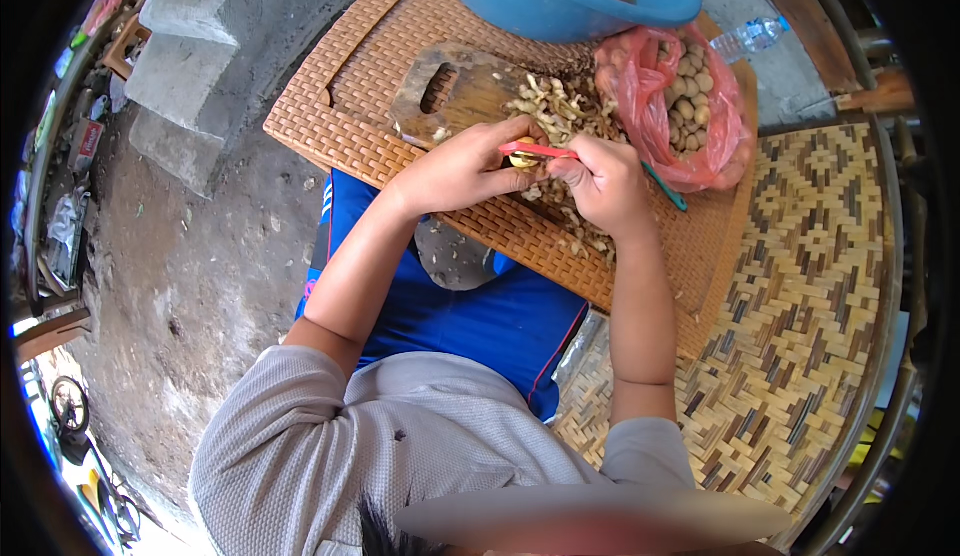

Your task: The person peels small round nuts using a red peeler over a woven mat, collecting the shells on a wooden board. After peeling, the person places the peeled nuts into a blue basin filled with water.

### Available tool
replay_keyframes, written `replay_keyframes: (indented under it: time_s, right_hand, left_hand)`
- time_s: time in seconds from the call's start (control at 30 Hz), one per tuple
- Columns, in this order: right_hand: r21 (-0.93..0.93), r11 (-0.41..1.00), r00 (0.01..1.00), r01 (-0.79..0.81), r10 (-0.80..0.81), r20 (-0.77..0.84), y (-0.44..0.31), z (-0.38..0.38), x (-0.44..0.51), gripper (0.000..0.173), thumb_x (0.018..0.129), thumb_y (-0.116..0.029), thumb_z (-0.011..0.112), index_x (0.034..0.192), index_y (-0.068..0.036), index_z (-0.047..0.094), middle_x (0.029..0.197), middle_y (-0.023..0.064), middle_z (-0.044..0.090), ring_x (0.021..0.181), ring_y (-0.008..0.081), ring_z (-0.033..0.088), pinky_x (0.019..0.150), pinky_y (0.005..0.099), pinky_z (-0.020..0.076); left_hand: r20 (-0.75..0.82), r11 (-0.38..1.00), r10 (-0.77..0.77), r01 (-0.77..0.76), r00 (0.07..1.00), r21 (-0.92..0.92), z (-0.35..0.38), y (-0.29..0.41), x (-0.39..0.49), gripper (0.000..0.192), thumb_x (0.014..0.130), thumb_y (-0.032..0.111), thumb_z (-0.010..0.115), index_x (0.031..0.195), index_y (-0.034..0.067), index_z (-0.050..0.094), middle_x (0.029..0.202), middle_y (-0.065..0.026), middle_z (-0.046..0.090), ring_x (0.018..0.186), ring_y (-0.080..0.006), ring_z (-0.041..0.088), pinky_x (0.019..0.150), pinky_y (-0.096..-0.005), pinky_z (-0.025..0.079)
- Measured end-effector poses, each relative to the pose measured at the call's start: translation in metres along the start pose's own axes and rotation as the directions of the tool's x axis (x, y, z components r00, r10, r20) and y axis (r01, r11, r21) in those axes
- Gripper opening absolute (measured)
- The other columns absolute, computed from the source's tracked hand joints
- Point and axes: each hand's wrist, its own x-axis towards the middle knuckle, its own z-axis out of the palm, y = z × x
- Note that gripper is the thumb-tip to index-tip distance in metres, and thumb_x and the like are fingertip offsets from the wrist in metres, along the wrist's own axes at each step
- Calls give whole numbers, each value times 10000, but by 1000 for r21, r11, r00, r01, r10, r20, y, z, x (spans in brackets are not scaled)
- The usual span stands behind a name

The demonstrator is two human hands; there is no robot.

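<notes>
A small, pale yellow potato (523, 157) sits between the thumb and fingers of my left hand (469, 166). My right hand (611, 181) grips a red-handled peeler (551, 151), whose head lies against the potato. Both hands are above a worn wooden cutting board (480, 94) with a handle slot. Curled peelings (559, 109) are heaped on the board and spill toward the table's near edge. Just right of my right hand, a teal-handled tool (666, 187) lies partly hidden by the wrist.
Behind the board stands a blue basin (577, 12) of brownish water. An open red plastic bag (645, 113) of small unpeeled potatoes (690, 98) rests on the woven table (360, 90). Beyond it lies a plastic bottle (750, 36). Concrete steps (187, 68) rise at left; a woven bamboo surface (802, 256) extends right.
</notes>
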Motion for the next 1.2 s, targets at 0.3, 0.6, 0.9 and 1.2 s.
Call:
replay_keyframes:
  time_s: [0.3, 0.6, 0.9, 1.2]
  right_hand:
    - [-24, 1000, 1000, 3, -2, 6, -1, -1, 1, 368, 1016, -291, 801, 817, -24, 644, 692, 156, 645, 604, 369, 656, 552, 446, 474]
    - [-40, 999, 1000, -8, 8, 4, 0, 0, 0, 329, 1016, -266, 796, 827, -33, 660, 716, 146, 677, 623, 372, 685, 556, 444, 500]
    - [-3, 999, 999, -33, 33, -39, 4, -2, 0, 397, 1015, -334, 801, 821, -20, 654, 690, 142, 639, 591, 368, 632, 547, 442, 465]
    - [-22, 1000, 999, 3, -2, 46, 3, -11, -2, 391, 990, -305, 823, 801, -26, 623, 685, 153, 604, 591, 374, 624, 551, 461, 460]
  left_hand:
    - [3, 993, 69, -69, 998, -97, 0, -4, -1, 340, 974, 112, 795, 1272, 25, 656, 1021, -113, 728, 941, -205, 703, 852, -368, 560]
    - [76, 999, 38, -40, 996, 16, -2, -6, -1, 376, 976, 114, 772, 1317, 12, 653, 1026, -83, 745, 930, -168, 695, 836, -361, 564]
    - [22, 996, 92, -92, 996, 21, 5, -4, -1, 360, 952, 123, 796, 1273, 1, 687, 962, -109, 744, 885, -191, 696, 813, -384, 562]
    - [16, 994, -23, 21, 1000, 106, 1, -1, 2, 375, 918, 124, 822, 1249, -3, 699, 967, -157, 754, 877, -250, 719, 824, -394, 568]
